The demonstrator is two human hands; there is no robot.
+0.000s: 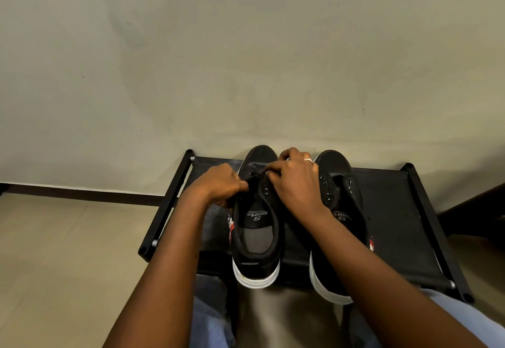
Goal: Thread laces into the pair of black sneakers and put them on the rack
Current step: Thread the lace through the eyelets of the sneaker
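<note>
Two black sneakers with white soles stand side by side on the black rack, toes toward the wall. My left hand grips the left eyelet flap of the left sneaker. My right hand lies over that shoe's eyelet area, its fingers curled at the front; a thin dark lace seems pinched there, though it is hard to make out. The right sneaker has bare eyelets and my right forearm crosses over it.
The rack stands against a plain beige wall on a light tiled floor. My knees in light blue jeans sit just below the rack's near edge. A dark piece of furniture is at the right.
</note>
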